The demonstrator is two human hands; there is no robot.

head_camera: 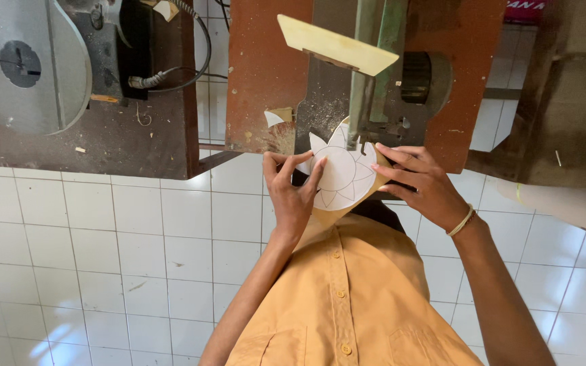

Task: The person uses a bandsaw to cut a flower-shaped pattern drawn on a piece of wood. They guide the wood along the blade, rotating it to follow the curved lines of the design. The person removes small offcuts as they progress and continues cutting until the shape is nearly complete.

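Note:
A thin wooden piece [334, 211] carries a white paper flower pattern [342, 175] and lies against the blade of a saw machine [367, 102]. My left hand [291, 196] grips the piece's left edge, with thumb and fingers spread over the paper. On the right side, my right hand [420, 181] presses on the piece with fingertips on the paper's rim; a pale band circles that wrist. A petal tip [339, 135] is cut free near the blade. Below the hands is my orange buttoned shirt [347, 298].
The saw's rusty brown table [266, 74] holds sawdust and a small paper offcut [272, 118]. A pale wooden strip [337, 44] sticks out over it. A second dark machine with a grey metal guard [28, 68] and a cable stands at left. White floor tiles [103, 244] lie around.

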